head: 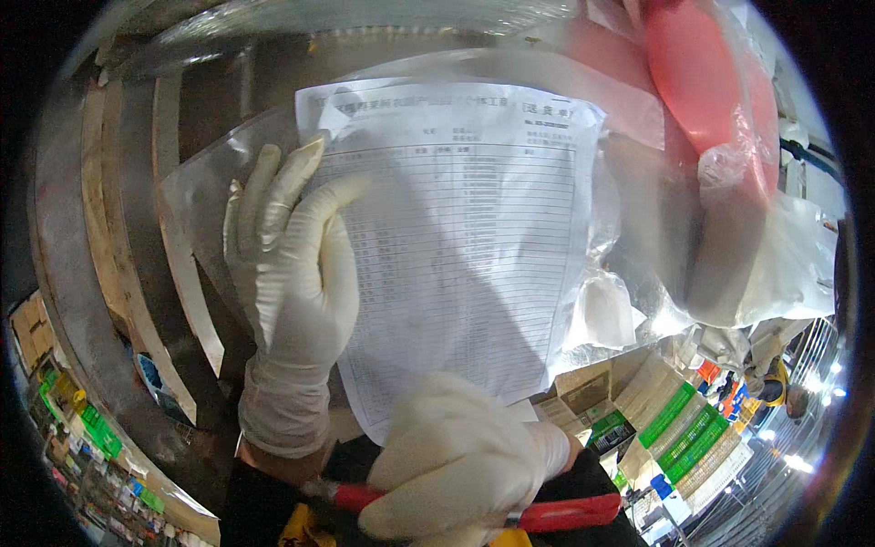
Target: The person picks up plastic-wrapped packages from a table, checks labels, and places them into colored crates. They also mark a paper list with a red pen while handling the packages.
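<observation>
A white printed form (458, 253) with ruled rows lies before me on clear plastic sheeting. My left hand (294, 273), in a white glove, rests at the form's upper left edge with its fingers apart; the index fingertip is blurred over the rows. My right hand (458, 465), gloved too and blurred, is over the form's lower edge. Its fingers close around a red-handled tool (571, 513) whose kind I cannot tell; its middle is hidden by the hand.
Red plastic-wrapped bundles (690, 75) lie at the upper right beside crumpled clear bags (786, 260). Wooden slats (123, 239) run down the left. Green-striped stacks (690, 431) stand at lower right, with a person (776, 383) farther off.
</observation>
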`<state>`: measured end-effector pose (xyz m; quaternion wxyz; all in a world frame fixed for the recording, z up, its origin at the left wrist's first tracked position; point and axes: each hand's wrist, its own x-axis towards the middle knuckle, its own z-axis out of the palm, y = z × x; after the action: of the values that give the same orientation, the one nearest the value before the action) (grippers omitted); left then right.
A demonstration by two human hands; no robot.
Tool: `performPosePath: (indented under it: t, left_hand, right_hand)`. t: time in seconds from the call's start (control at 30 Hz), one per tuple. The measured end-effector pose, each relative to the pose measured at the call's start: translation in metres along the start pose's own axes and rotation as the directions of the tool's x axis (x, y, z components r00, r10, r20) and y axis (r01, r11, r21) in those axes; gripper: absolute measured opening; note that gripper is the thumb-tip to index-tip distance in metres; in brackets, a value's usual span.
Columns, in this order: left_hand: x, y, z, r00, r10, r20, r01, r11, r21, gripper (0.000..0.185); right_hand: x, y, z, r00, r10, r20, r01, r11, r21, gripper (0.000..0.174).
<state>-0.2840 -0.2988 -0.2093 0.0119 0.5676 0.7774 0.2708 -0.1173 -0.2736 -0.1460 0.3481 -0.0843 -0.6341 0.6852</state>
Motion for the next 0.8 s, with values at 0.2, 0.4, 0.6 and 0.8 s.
performPosePath:
  t: [0.2, 0.4, 0.6, 0.8]
  left_hand:
    - [0.001, -0.001, 0.000, 0.999, 0.040, -0.013, -0.040, 0.999, 0.015, 0.020]
    - [0.000, 0.000, -0.001, 0.999, 0.039, -0.008, -0.039, 0.998, 0.047, 0.020]
    - [0.001, 0.000, -0.002, 1.000, 0.017, 0.011, -0.018, 0.999, 0.027, 0.021]
    - [0.002, -0.002, -0.001, 0.998, 0.061, 0.015, -0.062, 0.997, 0.053, 0.022]
  right_hand:
    - [0.012, -0.002, 0.024, 0.986, -0.159, -0.041, 0.161, 0.985, 0.064, 0.036]
    - [0.016, -0.007, 0.018, 0.978, -0.194, -0.081, 0.199, 0.979, 0.052, 0.032]
    - [0.011, -0.009, 0.009, 0.977, -0.198, -0.077, 0.200, 0.979, 0.028, 0.029]
    - [0.011, -0.016, 0.005, 0.975, -0.211, -0.073, 0.212, 0.977, 0.001, 0.026]
